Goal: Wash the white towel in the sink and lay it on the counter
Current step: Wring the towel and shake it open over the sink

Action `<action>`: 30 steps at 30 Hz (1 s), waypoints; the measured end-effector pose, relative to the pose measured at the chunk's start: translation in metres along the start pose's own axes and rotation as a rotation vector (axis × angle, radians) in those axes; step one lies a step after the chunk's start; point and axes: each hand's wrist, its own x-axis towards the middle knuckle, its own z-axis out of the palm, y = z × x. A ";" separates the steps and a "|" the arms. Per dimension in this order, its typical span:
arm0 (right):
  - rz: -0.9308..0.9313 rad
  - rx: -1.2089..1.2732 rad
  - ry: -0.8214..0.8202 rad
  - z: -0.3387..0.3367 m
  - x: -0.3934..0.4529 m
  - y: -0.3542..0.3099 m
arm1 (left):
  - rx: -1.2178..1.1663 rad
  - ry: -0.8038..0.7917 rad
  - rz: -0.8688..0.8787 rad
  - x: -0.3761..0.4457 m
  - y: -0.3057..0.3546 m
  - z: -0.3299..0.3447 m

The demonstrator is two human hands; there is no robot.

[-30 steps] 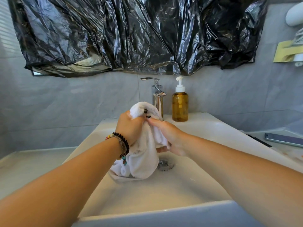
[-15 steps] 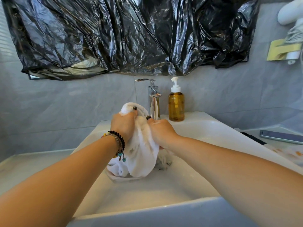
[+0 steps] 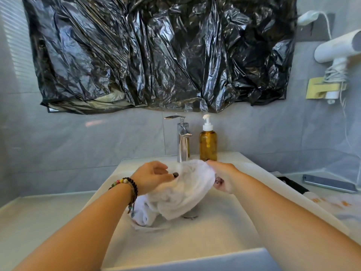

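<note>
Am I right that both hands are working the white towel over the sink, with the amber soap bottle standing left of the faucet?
Not quite. The head view shows the soap bottle standing right of the faucet, not left. The rest holds: the left hand and right hand both work the white towel over the sink.

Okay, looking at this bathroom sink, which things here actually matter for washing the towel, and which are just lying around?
Part of the job:
white towel, gripped by the left hand and right hand
sink
faucet
counter, where the towel goes afterwards

Just lying about:
soap bottle
phone
hair dryer
black plastic sheet
</note>
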 end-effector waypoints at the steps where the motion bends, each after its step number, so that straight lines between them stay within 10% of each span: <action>1: 0.031 0.029 -0.009 -0.004 0.004 0.003 | 0.125 -0.089 -0.020 -0.002 -0.001 0.000; 5: 0.035 -0.048 -0.023 -0.003 0.005 0.006 | 0.921 -0.187 -0.043 -0.008 0.005 0.017; 8: -0.015 -0.329 -0.030 0.008 -0.011 0.005 | 1.076 -0.096 -0.018 -0.005 0.010 0.031; 18: -0.169 -1.080 0.017 0.031 -0.058 0.021 | -0.539 0.167 -0.178 -0.004 0.023 0.005; 24: -0.106 -0.225 -0.387 0.038 -0.091 -0.007 | -0.927 0.108 0.052 -0.030 0.077 0.009; 30: -0.020 0.075 -0.341 0.021 -0.098 -0.040 | -0.785 0.095 0.192 -0.048 0.117 -0.013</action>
